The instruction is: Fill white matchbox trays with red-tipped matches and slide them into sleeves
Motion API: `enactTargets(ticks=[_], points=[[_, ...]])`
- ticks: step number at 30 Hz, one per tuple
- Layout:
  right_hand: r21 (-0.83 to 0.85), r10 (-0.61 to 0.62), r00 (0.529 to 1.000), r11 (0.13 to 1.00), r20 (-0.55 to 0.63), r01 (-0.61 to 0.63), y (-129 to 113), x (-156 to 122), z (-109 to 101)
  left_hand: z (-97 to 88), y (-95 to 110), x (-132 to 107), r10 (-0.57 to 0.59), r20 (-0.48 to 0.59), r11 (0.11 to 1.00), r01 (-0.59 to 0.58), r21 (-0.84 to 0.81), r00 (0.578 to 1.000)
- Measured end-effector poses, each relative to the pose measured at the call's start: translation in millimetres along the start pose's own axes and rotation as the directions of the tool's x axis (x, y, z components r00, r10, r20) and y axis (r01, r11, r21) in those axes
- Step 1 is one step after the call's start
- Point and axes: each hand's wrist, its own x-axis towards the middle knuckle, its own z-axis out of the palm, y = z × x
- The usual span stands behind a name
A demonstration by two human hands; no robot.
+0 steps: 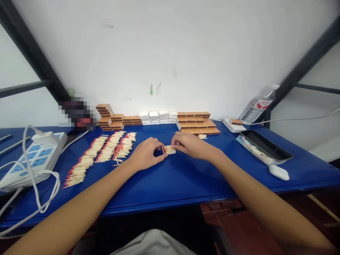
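In the middle of the blue table lies a small white matchbox tray (170,152) with red-tipped matches in it. My left hand (147,153) grips the tray's left end between thumb and fingers. At the tray's right end, my right hand (189,144) has its fingertips pinched together over the matches; whether they hold any matches is hidden. Rows of loose matches (106,150) spread to the left of my left hand. A few more matches (202,136) lie just behind my right hand.
Brown matchboxes (198,122) and white trays (159,118) are stacked along the wall. A power strip (34,159) with white cables is at left. On the right are a phone (265,145), a white earbud case (278,172), a white box (233,126) and a leaning plastic bottle (259,104).
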Motion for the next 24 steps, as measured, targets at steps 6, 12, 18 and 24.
enactTargets(ticks=[6,12,18,24], points=[[0.047,0.015,1.0,0.999,0.025,-0.016,-3.5,-2.8,10.9,0.5,0.0,0.6,0.003,0.007,1.0,-0.003,-0.006,1.0],[0.135,0.035,0.976,0.991,-0.214,-0.006,33.0,-12.6,-12.7,-1.5,1.9,0.4,-0.012,0.017,1.0,0.012,-0.011,1.0],[0.031,0.408,0.88,0.91,-0.244,-0.413,113.6,-48.9,-48.7,-2.7,2.3,-0.2,-0.02,0.039,1.0,0.02,-0.005,0.999],[0.104,0.443,0.894,0.894,-0.069,-0.435,140.3,-57.2,-42.8,-2.2,1.5,-1.0,0.003,0.042,1.0,-0.004,0.017,0.999]])
